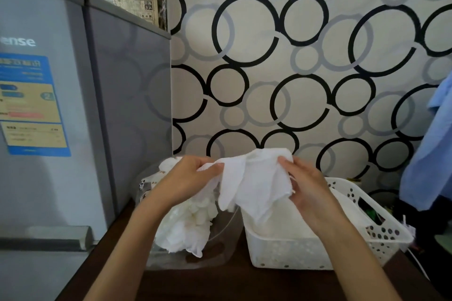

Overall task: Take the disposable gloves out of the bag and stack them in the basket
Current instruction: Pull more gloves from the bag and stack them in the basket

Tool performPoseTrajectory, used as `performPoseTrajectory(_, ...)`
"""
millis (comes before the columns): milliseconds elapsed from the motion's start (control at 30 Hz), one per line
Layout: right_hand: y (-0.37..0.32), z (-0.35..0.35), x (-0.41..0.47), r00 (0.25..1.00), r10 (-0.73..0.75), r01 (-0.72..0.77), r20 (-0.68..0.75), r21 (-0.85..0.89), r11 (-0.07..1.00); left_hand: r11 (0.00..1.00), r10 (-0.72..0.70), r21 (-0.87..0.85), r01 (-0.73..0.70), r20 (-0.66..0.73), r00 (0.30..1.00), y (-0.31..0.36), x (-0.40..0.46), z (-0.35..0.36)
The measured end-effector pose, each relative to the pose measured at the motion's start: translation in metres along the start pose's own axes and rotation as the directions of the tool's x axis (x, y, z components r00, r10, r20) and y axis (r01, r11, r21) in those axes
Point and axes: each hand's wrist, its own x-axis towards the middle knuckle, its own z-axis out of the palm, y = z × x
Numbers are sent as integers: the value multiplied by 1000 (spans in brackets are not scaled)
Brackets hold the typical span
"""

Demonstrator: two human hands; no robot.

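In the head view, both hands are holding one white disposable glove (254, 181) up between them: the left hand (188, 178) is pinching its cuff end between thumb and fingers, and the right hand (303, 186) is gripping the other edge with curled fingers, so the glove is hanging slack between the two. Below and behind the left hand, the clear plastic bag (220, 234) is sitting open on the dark table (220, 286) with a crumpled heap of gloves (186, 230) inside. Under the right hand, the white perforated basket (288, 252) is standing just beside the bag, and white layers, probably gloves already stacked, are lying flat in it. To do this step well, the hands should be pulling the glove taut to smooth the folds, then lowering it flat and square onto the pile, letting go only once it is resting there. The thin film is blurring into itself, so whether one glove or several is being held is hard to say. The basket's floor is hidden, the right wrist is covering part of its contents, and the bag's far side is masked by the left hand.
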Motion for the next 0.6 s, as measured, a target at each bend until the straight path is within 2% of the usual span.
performPoseTrajectory(67, -2, 1, -2, 998, -58, 58, 4, -126, 990, 992, 61, 109, -58, -25, 998, 3, -2, 1)
performPoseTrajectory(133, -1, 3, -4, 993, -98, 112, 69, -252, 961, 992, 103, 80, -97, -76, 992, 7, -4, 2)
performPoseTrajectory(233, 3, 10, -5, 979, -56, 131, 197, -393, 910, 989, 126, -86, -120, 67, 990, 21, -12, 7)
performPoseTrajectory(300, 6, 14, -7, 964, -19, 143, 265, -457, 878, 989, 120, -105, -106, 142, 983, 27, -16, 12)
performPoseTrajectory(333, 7, 14, -7, 960, -22, 158, 279, -476, 865, 990, 109, -100, -97, 123, 986, 25, -14, 14)
performPoseTrajectory(400, 6, 12, -7, 965, -56, 175, 258, -465, 868, 993, 46, -111, -50, -34, 998, 17, -6, 17)
performPoseTrajectory(467, 4, 7, -5, 980, -100, 162, 172, -400, 902, 971, -27, -238, -33, -244, 969, 15, -2, 14)
performPoseTrajectory(500, 3, 4, -4, 983, -122, 164, 135, -369, 915, 950, -52, -310, -45, -298, 953, 16, -1, 11)
performPoseTrajectory(567, 2, 4, -4, 982, -135, 174, 130, -356, 918, 933, -5, -350, -89, -259, 966, 16, -1, 9)
performPoseTrajectory(600, 3, 6, -4, 978, -125, 179, 168, -361, 915, 944, 50, -316, -99, -159, 986, 16, -2, 9)
